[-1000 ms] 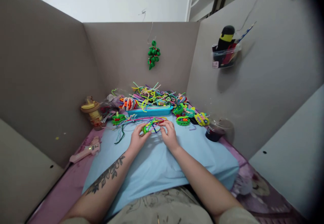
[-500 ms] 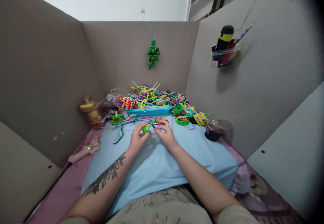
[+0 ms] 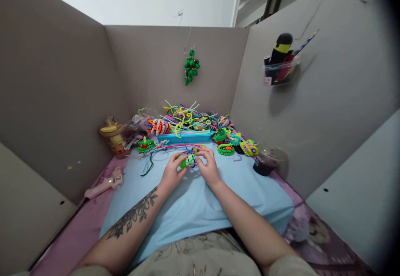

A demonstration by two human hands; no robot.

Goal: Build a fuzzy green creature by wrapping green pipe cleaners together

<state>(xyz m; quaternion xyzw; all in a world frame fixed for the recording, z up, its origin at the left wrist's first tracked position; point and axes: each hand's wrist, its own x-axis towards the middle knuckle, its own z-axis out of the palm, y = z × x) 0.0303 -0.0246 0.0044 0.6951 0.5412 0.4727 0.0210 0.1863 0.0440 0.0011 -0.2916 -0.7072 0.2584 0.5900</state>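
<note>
Between my hands, just above the blue cloth [image 3: 190, 201], is a small green piece of bent pipe cleaners [image 3: 186, 160] with some blue and purple strands. My left hand [image 3: 172, 170] pinches its left side between thumb and fingers. At its right side, my right hand [image 3: 208, 167] has thumb and fingertips closed on the strands; which strand they grip is too small to make out. Loose pipe cleaners [image 3: 151, 163] lie on the cloth beyond and left of my hands.
A blue tray [image 3: 187, 137] heaped with pipe cleaners stands at the back. Finished fuzzy figures [image 3: 225, 149] sit right of it, another green figure [image 3: 146, 145] left. A pink glue gun [image 3: 106, 183] lies at left, a dark-filled cup [image 3: 263, 165] at right. Grey panels enclose three sides.
The green strand that stuck up between my hands is now bent over into a rounded loop. My right hand has turned slightly, and the view has shifted a little.
</note>
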